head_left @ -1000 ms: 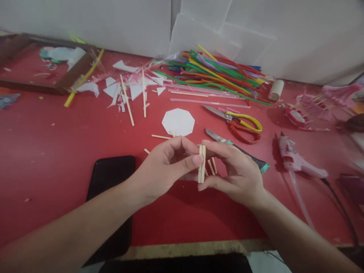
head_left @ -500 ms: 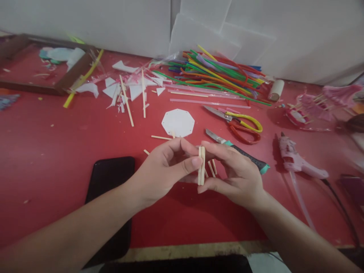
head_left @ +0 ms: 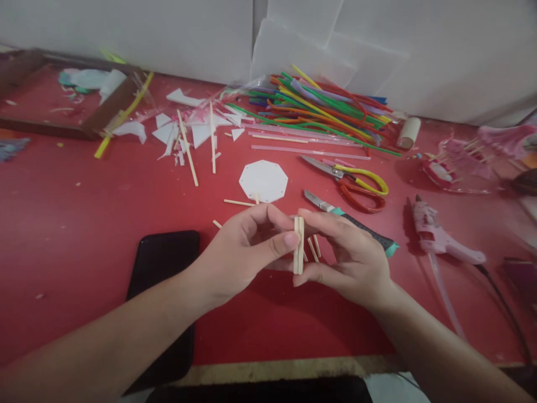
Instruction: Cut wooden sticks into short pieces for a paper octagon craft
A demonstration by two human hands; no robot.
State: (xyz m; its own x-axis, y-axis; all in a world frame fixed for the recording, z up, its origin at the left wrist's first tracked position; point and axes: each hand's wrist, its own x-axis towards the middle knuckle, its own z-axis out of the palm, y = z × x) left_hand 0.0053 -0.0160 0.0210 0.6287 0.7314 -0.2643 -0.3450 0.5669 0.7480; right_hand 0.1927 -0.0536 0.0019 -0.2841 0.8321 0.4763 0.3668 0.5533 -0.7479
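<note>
Two short wooden sticks (head_left: 298,254) stand side by side, upright in the view, between my hands above the red table. My left hand (head_left: 247,252) is closed on them, its thumb pressed against their left side. From the right, my right hand (head_left: 348,257) pinches the same pair, index finger near the top and thumb near the bottom end. Behind the hands, more short sticks (head_left: 316,247) lie partly hidden on the table. A white octagonal card (head_left: 263,180) with small holes along its edge lies just beyond.
A utility knife (head_left: 364,230) and scissors (head_left: 361,184) lie right of centre. A pink glue gun (head_left: 438,232) with a cord is farther right, a black phone (head_left: 168,257) at left. Pipe cleaners (head_left: 323,106), white scraps (head_left: 201,134) and a brown frame (head_left: 84,133) line the back.
</note>
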